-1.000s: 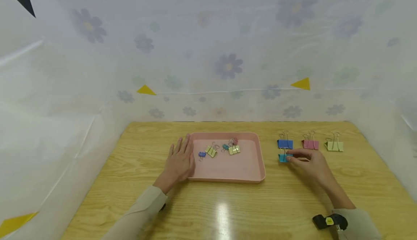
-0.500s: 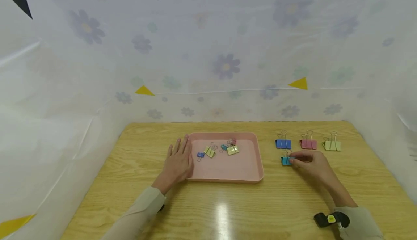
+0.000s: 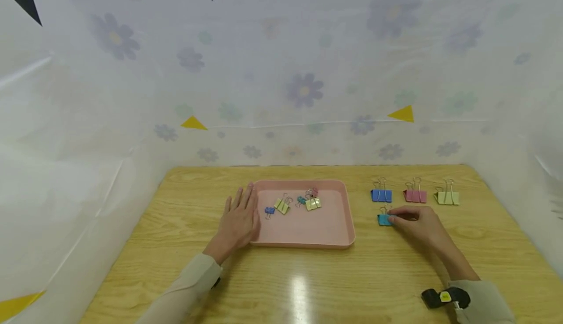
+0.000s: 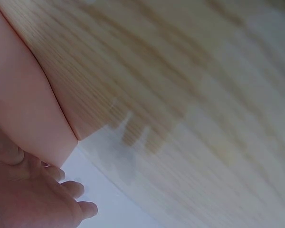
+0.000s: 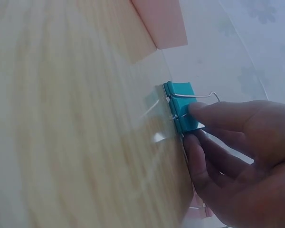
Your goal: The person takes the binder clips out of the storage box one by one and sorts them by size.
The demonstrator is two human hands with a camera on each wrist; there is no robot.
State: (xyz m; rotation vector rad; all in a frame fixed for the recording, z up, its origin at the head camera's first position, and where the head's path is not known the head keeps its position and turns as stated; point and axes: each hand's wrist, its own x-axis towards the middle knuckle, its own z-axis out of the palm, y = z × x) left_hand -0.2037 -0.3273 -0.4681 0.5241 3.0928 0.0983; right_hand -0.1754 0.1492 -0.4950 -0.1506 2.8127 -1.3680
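1. Background: translucent flower-print sheeting point(image 3: 246, 94) on the far side and both flanks, yellow triangle point(image 3: 402, 114) stuck on it. Surface: wood-grain table point(image 3: 360, 285), glossy enough to reflect. Clock calls use the head view, 12 = far edge.

2. Right hand point(image 3: 420, 221): thumb and fingers pinching the teal binder clip point(image 3: 384, 220), grip at its 3 o'clock end. The right wrist view shows the spine down at the table (resting or just above, can't tell).

3. Key relation, I'd say: clip sits at 9 o'clock of the right hand, body's long axis running 9-to-3, wire handle toward 12. The dark-blue binder clip point(image 3: 381, 196) is just beyond it at 12, small gap, so spacing and alignment matter there. Right hand is clearly nearer; left is well apart.

4. Same far row, from the right hand: dark blue at 10, pink binder clip point(image 3: 415, 196) at 12, pale-green binder clip point(image 3: 447, 198) at 2.

5. Left hand point(image 3: 239, 224): fingers straight, only slightly spread, lying against the 9 o'clock side of the pink tray point(image 3: 303, 245). Pinching nothing.

6. Inside the tray, 9 to 3: small blue clip point(image 3: 270, 210), yellow clip point(image 3: 282, 206), small teal clip point(image 3: 301, 200), then second yellow clip point(image 3: 313, 204) with a small red clip point(image 3: 314, 192) at its 12.
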